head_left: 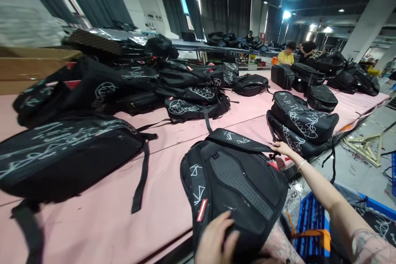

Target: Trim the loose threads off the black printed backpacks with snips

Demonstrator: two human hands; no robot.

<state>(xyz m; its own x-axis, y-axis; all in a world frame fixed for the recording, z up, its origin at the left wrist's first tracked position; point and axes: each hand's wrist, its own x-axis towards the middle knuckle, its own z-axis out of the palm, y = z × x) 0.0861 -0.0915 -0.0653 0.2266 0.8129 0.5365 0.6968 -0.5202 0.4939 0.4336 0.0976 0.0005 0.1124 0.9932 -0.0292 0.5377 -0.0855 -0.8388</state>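
A black backpack [247,198] lies at the pink table's near edge with its padded back panel facing up. White scribble marks run along its shoulder straps, and a red-and-white label [201,210] sits on the left one. My right hand [281,149] is closed on the end of the other shoulder strap [238,140], which stretches across the top of the pack. Low over the backpack's near part, my left hand [216,237] is blurred, its fingers apart and curved, with nothing seen in them. I cannot tell whether it touches the fabric.
Another black backpack [71,152] lies at left, its straps trailing on the pink table cover [167,165]. Piled backpacks [192,86] stand behind, more [303,119] at right. A blue crate [312,222] sits low right. People [286,55] work farther back.
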